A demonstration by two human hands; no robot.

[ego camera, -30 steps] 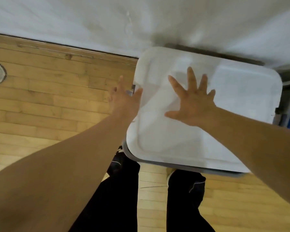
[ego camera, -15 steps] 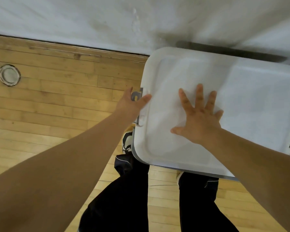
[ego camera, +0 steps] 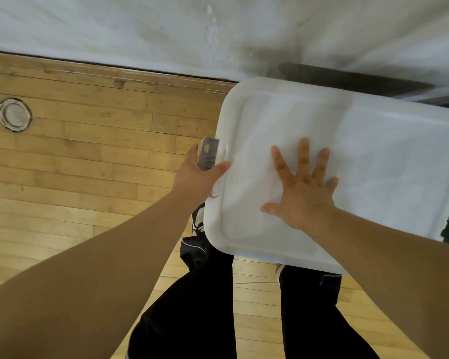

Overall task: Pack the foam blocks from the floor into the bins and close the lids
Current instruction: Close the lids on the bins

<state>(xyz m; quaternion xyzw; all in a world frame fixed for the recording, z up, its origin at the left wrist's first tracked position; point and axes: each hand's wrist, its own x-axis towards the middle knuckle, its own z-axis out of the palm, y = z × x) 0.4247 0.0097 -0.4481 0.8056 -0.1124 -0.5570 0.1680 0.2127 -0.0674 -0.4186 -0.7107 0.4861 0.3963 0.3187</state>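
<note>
Pressing flat on a white bin lid point(ego camera: 373, 156), the right hand point(ego camera: 302, 195) has fingers spread; the left hand point(ego camera: 195, 174) grasps the grey latch point(ego camera: 209, 154) at its left edge.

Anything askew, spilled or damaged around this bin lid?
Nothing spilled or damaged. The white plastic lid lies under the flat right hand; only the grey ribbed latch at its left edge sticks out, seemingly unfastened, gripped by the left hand.

Smooth, matt white plastic lid point(ego camera: 373, 164), ribbed grey plastic latch point(ego camera: 208, 155), pale wooden plank floor point(ego camera: 88, 164) with a soft sheen, metal disc point(ego camera: 14, 114) at upper left, matt white-painted wall point(ego camera: 140, 27), black cloth trousers point(ego camera: 192, 320)
</note>
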